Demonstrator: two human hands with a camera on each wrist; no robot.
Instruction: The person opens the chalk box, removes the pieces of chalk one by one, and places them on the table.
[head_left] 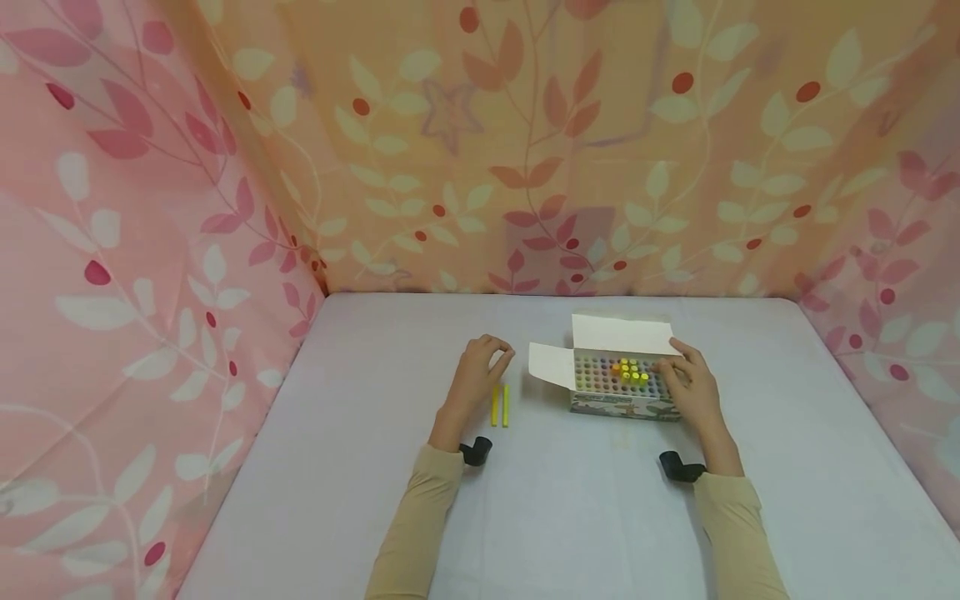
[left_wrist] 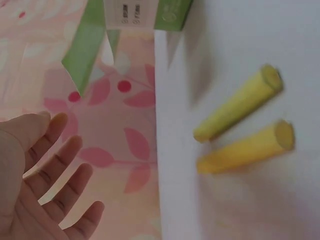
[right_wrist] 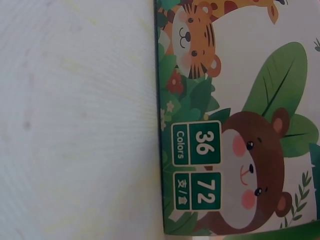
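Observation:
My left hand [head_left: 480,367] hovers just above and behind two yellow crayons lying side by side on the table. In the left wrist view its fingers [left_wrist: 60,165] are loosely bent, holding nothing. One crayon [left_wrist: 240,105] is a greener yellow, the other [left_wrist: 245,147] a warmer yellow. My right hand [head_left: 693,387] grips the right end of an open crayon box [head_left: 622,406], thumb over the crayon tops and fingers at the back right corner. Rows of coloured crayons stand inside; several yellow ones [head_left: 630,372] and an orange one stick up higher. The right wrist view shows the box's printed front [right_wrist: 240,125].
The box's white lid [head_left: 622,333] stands raised at the back, and a side flap [head_left: 551,365] spreads out left. The white-covered table [head_left: 570,500] meets floral curtains [head_left: 480,167] at the back and sides. Black wrist mounts [head_left: 476,452] sit at both sleeves.

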